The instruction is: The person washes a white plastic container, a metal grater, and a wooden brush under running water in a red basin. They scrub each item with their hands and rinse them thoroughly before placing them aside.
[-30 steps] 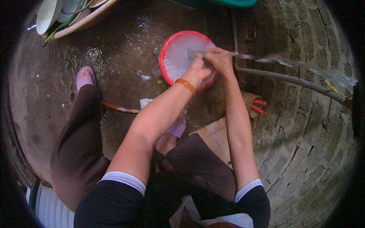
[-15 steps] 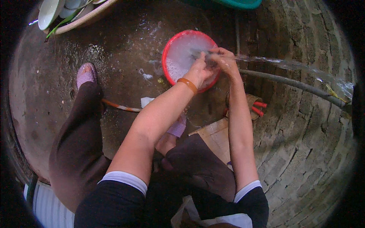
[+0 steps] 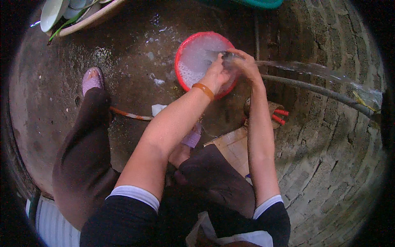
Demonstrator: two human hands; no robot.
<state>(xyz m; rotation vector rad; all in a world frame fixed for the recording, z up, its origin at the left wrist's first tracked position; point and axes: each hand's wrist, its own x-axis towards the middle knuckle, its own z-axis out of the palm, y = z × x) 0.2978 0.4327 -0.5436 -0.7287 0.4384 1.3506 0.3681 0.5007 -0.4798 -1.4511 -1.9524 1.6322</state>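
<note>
Right hand (image 3: 245, 66) edged outward over red basin rim (image 3: 178, 66); can't tell what it or left hand (image 3: 217, 75) grasps.

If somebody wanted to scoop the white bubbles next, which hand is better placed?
Probably the left hand: it's over the basin, nearer the bubbles. The right hand is farther off, at the basin's right edge.

Wet dk concrete flr (image 3: 135, 70); grey brick wall (image 3: 325, 148), R side.

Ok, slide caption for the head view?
Left hand and right hand close together over a red basin of foamy water, a water stream stretching rightward.
</note>
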